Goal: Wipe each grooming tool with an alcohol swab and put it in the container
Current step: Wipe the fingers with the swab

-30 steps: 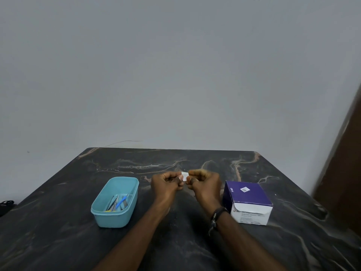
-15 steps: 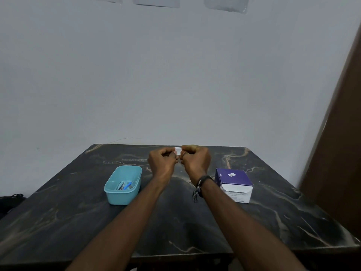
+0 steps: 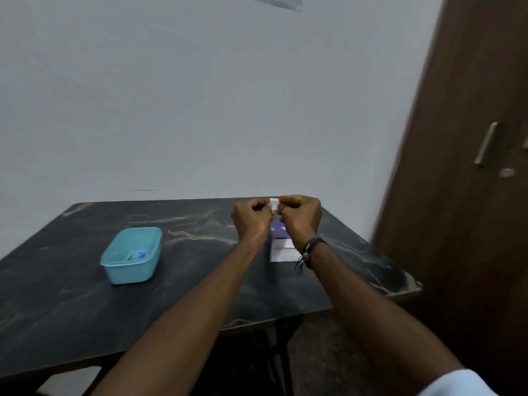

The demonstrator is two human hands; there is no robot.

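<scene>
Left hand (image 3: 251, 217) and right hand (image 3: 300, 215) pinch a swab packet (image 3: 274, 202) above the box (image 3: 281, 247); light, flimsy, probably best held at its edges.

Left hand (image 3: 251, 221) and right hand (image 3: 300, 217) pinching white swab packet (image 3: 273, 202), teal container (image 3: 132, 255) left

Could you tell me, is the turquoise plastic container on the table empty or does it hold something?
Not empty: the turquoise plastic container stands upright and lidless, with a few thin tools, one blue, lying inside.
</scene>
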